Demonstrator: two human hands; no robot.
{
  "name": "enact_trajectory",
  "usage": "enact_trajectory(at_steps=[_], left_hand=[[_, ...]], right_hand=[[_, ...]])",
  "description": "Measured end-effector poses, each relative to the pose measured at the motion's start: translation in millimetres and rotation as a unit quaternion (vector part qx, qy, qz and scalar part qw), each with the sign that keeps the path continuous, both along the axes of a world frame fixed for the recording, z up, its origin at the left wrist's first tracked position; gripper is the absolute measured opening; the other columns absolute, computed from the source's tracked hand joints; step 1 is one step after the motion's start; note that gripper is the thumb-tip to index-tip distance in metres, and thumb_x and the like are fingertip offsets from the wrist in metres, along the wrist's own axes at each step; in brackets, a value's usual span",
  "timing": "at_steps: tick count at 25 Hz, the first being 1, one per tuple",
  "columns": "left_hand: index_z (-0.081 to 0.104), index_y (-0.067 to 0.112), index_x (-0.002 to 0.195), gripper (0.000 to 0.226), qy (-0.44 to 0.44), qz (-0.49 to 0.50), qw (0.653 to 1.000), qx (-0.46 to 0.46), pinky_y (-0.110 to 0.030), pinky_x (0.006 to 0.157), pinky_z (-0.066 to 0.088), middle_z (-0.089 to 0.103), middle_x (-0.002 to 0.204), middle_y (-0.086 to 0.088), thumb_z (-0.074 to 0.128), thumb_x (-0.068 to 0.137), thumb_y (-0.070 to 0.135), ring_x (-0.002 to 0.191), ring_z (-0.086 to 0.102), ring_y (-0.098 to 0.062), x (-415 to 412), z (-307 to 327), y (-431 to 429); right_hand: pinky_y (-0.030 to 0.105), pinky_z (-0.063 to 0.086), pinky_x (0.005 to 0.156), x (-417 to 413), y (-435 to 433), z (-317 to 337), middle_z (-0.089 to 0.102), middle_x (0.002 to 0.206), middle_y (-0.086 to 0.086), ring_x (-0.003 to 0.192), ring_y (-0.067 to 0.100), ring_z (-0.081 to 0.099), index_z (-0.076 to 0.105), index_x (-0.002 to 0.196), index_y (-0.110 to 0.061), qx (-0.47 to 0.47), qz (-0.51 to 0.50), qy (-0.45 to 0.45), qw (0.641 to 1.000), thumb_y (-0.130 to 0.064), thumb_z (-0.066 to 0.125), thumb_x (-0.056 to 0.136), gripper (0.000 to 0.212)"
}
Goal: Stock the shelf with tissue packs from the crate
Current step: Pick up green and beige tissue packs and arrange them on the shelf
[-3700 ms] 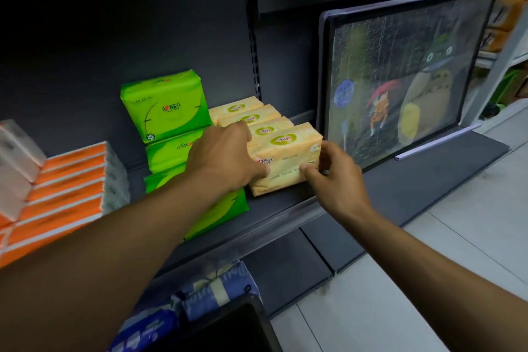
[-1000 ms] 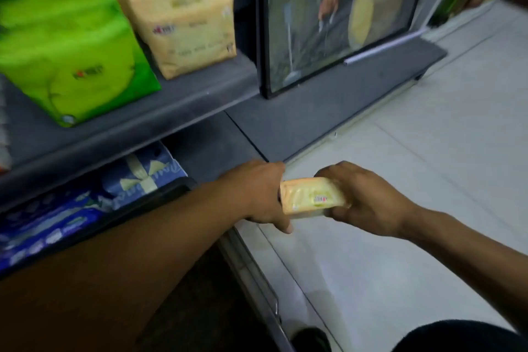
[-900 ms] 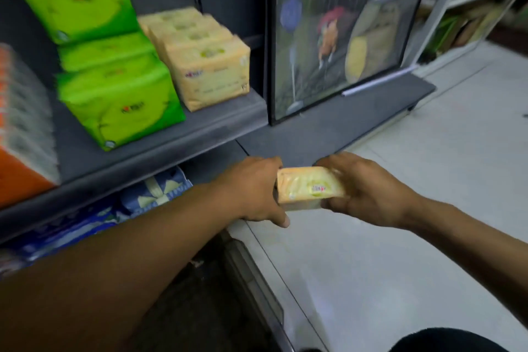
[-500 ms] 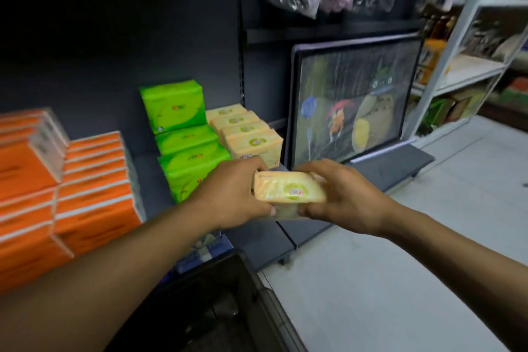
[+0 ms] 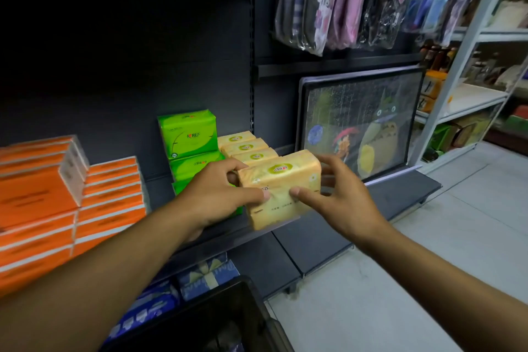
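A yellow tissue pack (image 5: 283, 177) is held at the front of a row of matching yellow packs (image 5: 245, 147) on the dark shelf (image 5: 223, 240). Its lower edge reaches the shelf's front lip. My left hand (image 5: 217, 194) grips its left side with the thumb on the front face. My right hand (image 5: 340, 197) holds the right side, thumb in front and fingers round the far edge. The dark crate (image 5: 217, 314) sits low in front of me; its inside is too dark to read.
Green tissue packs (image 5: 187, 134) stand stacked left of the yellow row, and orange packs (image 5: 108, 194) fill the shelf further left. A framed cartoon picture (image 5: 360, 128) leans to the right. Blue packages (image 5: 205, 274) lie below the shelf. Bagged goods (image 5: 343, 0) hang above.
Both hands lifted the yellow pack from low beside the crate up and forward to the shelf, where it now meets the front of the yellow row.
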State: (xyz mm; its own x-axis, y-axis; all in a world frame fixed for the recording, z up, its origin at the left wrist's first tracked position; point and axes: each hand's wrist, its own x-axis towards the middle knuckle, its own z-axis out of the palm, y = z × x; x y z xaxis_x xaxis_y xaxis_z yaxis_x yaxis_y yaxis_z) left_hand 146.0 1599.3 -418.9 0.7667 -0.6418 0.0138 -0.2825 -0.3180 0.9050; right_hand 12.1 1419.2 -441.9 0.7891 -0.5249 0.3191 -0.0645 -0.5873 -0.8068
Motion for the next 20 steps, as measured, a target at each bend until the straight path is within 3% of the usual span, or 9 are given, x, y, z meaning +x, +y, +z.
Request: enact_trajectory(at_steps=[5, 9, 13, 17, 20], left_hand=[[0.054, 0.018, 0.107, 0.048, 0.103, 0.128, 0.98, -0.115, -0.044, 0.081, 0.059, 0.074, 0.094, 0.002, 0.087, 0.071, 0.024, 0.085, 0.072, -0.015, 3, -20, -28], [0.06, 0.023, 0.097, 0.057, 0.089, 0.195, 0.966, -0.142, -0.048, 0.083, 0.058, 0.074, 0.096, 0.002, 0.088, 0.052, 0.042, 0.087, 0.072, -0.018, 32, -31, -54], [0.064, 0.025, 0.104, 0.036, 0.021, 0.239, 0.958, -0.157, -0.033, 0.079, 0.056, 0.068, 0.099, 0.009, 0.084, 0.073, 0.025, 0.088, 0.067, -0.011, 61, -28, -76], [0.066, 0.023, 0.113, 0.033, 0.026, 0.251, 0.953, -0.164, -0.035, 0.081, 0.058, 0.067, 0.092, 0.013, 0.074, 0.082, 0.013, 0.085, 0.069, -0.012, 100, -26, -103], [0.061, 0.024, 0.105, 0.03, 0.042, 0.26, 0.95, -0.169, -0.036, 0.087, 0.057, 0.066, 0.091, 0.017, 0.07, 0.083, 0.006, 0.084, 0.067, -0.003, 122, -31, -120]], right_hand=[[0.031, 0.057, 0.085, 32, 0, -17, 0.066, 0.1, -0.019, 0.092, -0.006, 0.062, 0.056, 0.118, -0.03, 0.082, -0.063, -0.061, 0.993, -0.035, 0.076, 0.082, 0.041], [0.032, 0.058, 0.082, 75, -13, -26, 0.066, 0.101, -0.018, 0.092, -0.005, 0.063, 0.058, 0.12, -0.025, 0.084, -0.067, -0.076, 0.991, -0.033, 0.074, 0.084, 0.04], [0.03, 0.056, 0.083, 122, -31, -29, 0.067, 0.103, -0.015, 0.094, -0.003, 0.063, 0.057, 0.118, -0.027, 0.083, -0.071, -0.082, 0.991, -0.036, 0.072, 0.085, 0.037], [0.039, 0.056, 0.086, 177, -58, -34, 0.067, 0.105, -0.014, 0.097, 0.004, 0.064, 0.057, 0.119, -0.029, 0.078, -0.085, -0.081, 0.99, -0.041, 0.07, 0.085, 0.038], [0.04, 0.054, 0.09, 212, -71, -38, 0.066, 0.105, -0.016, 0.101, 0.007, 0.062, 0.055, 0.122, -0.029, 0.065, -0.084, -0.074, 0.992, -0.042, 0.067, 0.086, 0.04]])
